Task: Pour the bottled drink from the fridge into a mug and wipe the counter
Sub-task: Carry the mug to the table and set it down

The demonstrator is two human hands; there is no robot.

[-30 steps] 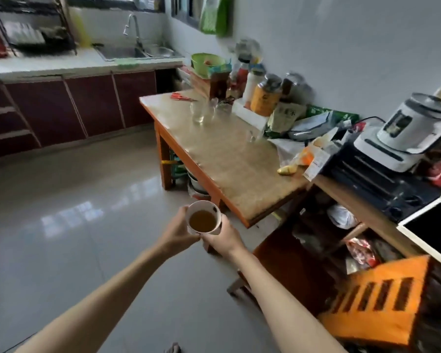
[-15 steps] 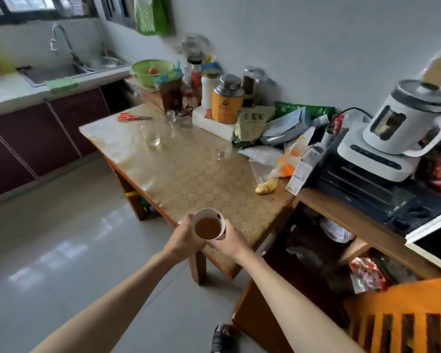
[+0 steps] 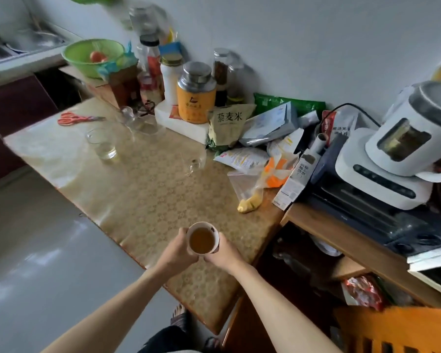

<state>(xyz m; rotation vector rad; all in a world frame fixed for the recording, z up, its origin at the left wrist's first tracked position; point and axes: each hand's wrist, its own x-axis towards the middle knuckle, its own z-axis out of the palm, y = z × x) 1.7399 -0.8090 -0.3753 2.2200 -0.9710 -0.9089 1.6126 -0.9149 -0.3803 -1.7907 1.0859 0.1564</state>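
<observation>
A white mug nearly full of brown drink is held upright over the near end of the table, which has a patterned yellow cover. My left hand wraps the mug's left side. My right hand wraps its right side. Whether the mug touches the tabletop I cannot tell. No bottle of the drink shows in this view.
Clear glasses stand mid-table, red scissors at the far end. Jars, an orange tin, food bags and a green bowl crowd the wall side. A white appliance sits on a black oven to the right.
I have walked up to the table with the mug in both hands. The mug has gone from over the floor to over the table's near end.
</observation>
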